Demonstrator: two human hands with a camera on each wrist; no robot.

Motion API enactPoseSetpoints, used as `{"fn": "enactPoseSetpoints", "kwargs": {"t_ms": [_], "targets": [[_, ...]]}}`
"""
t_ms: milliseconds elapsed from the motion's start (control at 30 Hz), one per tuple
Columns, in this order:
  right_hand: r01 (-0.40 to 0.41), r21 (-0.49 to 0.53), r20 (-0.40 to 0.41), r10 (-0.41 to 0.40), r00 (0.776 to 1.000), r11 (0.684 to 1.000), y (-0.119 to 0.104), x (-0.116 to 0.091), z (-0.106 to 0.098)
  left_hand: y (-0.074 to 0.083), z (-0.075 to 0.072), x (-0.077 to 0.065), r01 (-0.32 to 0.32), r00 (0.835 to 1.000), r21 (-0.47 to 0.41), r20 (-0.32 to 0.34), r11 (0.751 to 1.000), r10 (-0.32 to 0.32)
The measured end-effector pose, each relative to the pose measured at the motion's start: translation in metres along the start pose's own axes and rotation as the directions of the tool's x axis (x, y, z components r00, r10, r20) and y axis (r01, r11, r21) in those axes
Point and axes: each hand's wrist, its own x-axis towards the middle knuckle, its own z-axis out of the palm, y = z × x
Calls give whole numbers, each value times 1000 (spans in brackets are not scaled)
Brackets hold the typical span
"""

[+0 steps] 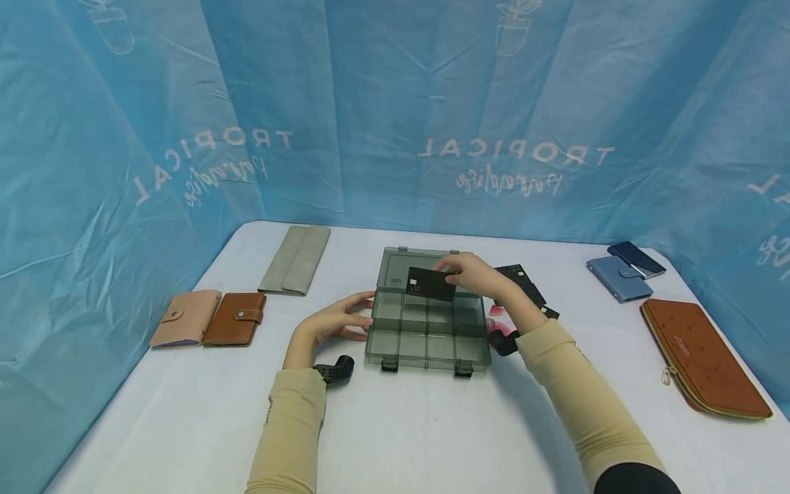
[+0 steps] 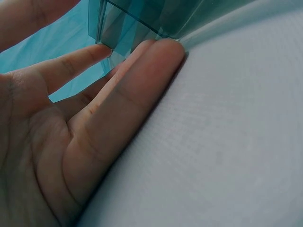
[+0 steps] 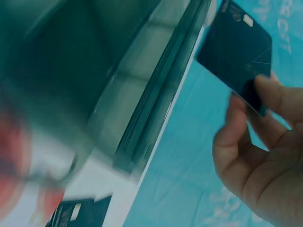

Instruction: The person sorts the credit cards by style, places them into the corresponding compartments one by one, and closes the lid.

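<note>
My right hand (image 1: 474, 274) pinches a black VIP card (image 1: 426, 284) between thumb and fingers, above a translucent grey-green divided box (image 1: 426, 350). In the right wrist view the card (image 3: 236, 49) shows a pale chip near its upper edge. The box lies with its lid (image 1: 395, 264) folded back and its two dark latches toward me. At the box's left side rests my left hand (image 1: 336, 319), fingers extended. The left wrist view shows those fingertips (image 2: 165, 52) right at the box wall (image 2: 128, 23).
More black cards (image 1: 521, 280) and a red-and-pink patterned item (image 1: 498, 319) lie right of the box. Leftward are a grey-green folder wallet (image 1: 295, 261), a beige wallet (image 1: 185, 319) and a brown one (image 1: 234, 319). Blue wallets (image 1: 620, 278) and a brown zip pouch (image 1: 703, 357) lie far right.
</note>
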Motion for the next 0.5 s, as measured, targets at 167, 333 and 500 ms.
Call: {"fn": "enactPoseSetpoints", "kwargs": {"t_ms": [167, 333, 500], "targets": [[-5, -67, 64, 9, 998, 998, -19, 9, 14, -1, 0, 0, 2, 1000, 2, -9, 1000, -2], [42, -120, 98, -31, 995, 992, -28, 18, 28, -1, 1, 0, -2, 1000, 6, -5, 1000, 2], [23, -97, 148, -9, 989, 995, -34, 22, 39, 1, 1, -1, 0, 1000, 4, -2, 1000, 0]]}}
